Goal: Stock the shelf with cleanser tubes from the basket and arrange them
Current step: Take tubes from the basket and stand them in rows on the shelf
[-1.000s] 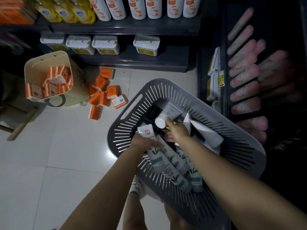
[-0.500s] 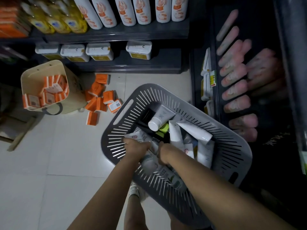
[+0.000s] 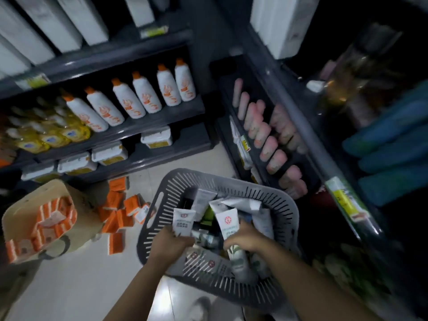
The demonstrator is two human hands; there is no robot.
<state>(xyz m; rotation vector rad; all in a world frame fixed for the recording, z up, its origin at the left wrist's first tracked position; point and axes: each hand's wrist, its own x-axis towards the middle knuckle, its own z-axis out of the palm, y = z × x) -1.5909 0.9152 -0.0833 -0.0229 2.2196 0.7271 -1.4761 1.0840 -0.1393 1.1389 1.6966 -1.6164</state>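
A grey slotted basket (image 3: 162, 205) sits low in front of me, holding several white cleanser tubes. My left hand (image 3: 170, 245) is closed around one white tube (image 3: 183, 222) with a red logo, its flat end pointing up. My right hand (image 3: 243, 239) grips another white tube (image 3: 228, 224) with a red logo and green leaf print, also raised above the pile. More tubes (image 3: 203, 200) lie loose at the basket's far end. To the right, a dark shelf (image 3: 298, 126) carries rows of pink tubes (image 3: 266, 133).
A beige bucket (image 3: 20, 209) of orange boxes stands at left, with more orange boxes (image 3: 118, 214) scattered on the tiled floor. Shelves ahead hold white bottles (image 3: 146, 96) with orange caps, yellow bottles (image 3: 51, 137) and white tubs (image 3: 108, 152). Blue items (image 3: 389, 156) fill the far-right shelf.
The view has tilted upward, showing more shelves. Both hands have closed on tubes and lifted them out of the pile in the basket.
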